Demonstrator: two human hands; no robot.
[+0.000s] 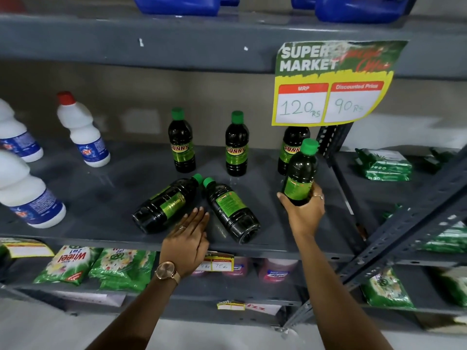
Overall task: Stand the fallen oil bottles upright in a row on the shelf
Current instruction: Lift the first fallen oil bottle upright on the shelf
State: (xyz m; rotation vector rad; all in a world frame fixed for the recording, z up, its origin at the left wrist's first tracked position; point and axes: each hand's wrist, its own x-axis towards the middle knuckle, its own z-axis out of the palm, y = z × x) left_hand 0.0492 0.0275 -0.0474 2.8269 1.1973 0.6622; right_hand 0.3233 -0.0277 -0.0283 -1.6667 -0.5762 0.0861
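Three dark oil bottles with green caps stand upright at the back of the grey shelf [106,188]: one on the left [181,142], one in the middle [236,147], one on the right [290,145], partly hidden. My right hand [303,210] grips a fourth bottle [300,173] by its base, upright, in front of the right one. Two bottles lie on their sides near the front edge, caps pointing back: the left one [164,205] and the right one [230,210]. My left hand [188,238] lies flat between them with fingers extended, touching the left bottle.
White bottles with blue labels [80,130] stand and lie at the shelf's left. A price sign [333,82] hangs from the shelf above, over the right bottles. Green packets [384,164] sit beyond an upright post [331,142] on the right. Detergent bags [68,263] fill the shelf below.
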